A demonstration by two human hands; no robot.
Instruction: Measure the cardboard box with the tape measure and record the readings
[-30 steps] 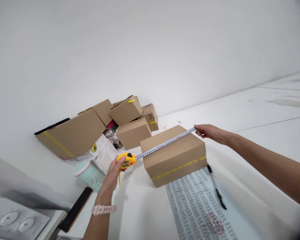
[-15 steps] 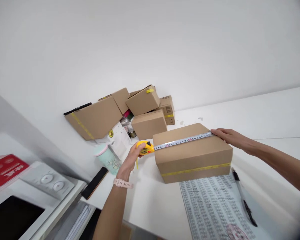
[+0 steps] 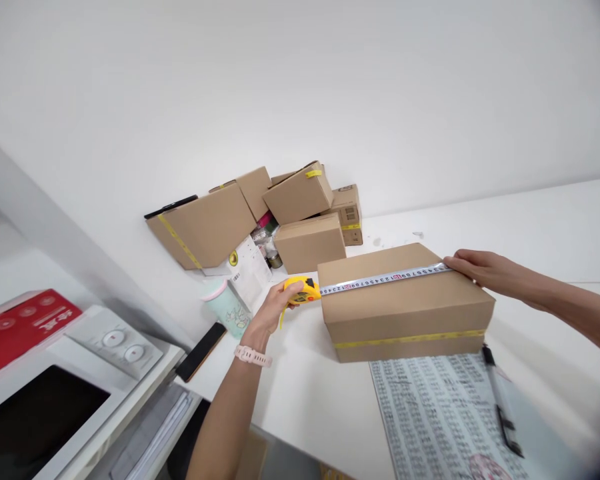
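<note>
Fingers on the L hand (image 3: 274, 308) are wrapped round the yellow tape measure (image 3: 304, 290), thumb on top. R hand (image 3: 483, 268) has its fingers closed on the end of the pulled-out strip (image 3: 383, 281), right at the box's R edge; can't tell if the thumb's tucked underneath tho.

Location-wise: tape measure body sits just off the L edge of the brown box (image 3: 410, 327), strip running pretty much flat across the top. Box is on the white table (image 3: 320, 413), its near side at the top of a printed sheet (image 3: 415, 407), w/ a pen (image 3: 500, 403) lying on that sheet.

Handling, imo: tape measure is prob light-ish but solid, hard shell, easy grip. Strip is springy thin metal by the look of it, stiff lengthwise but it'll kink or twist if you bend it, and edges might be sharp, so hold the very end btwn thumb & finger. Box looks like plain cardboard, stiff, prob light if there's nothing in it (can't see inside), corners could dent. Best hold = both short ends, palms flat.

Room-wise: table's front edge is near the L forearm, so watch that side. Mint cup (image 3: 227, 307) is close behind the L hand, stacked boxes (image 3: 310, 243) behind that. Most space is over to the R, past the R hand, fwiw.
</note>
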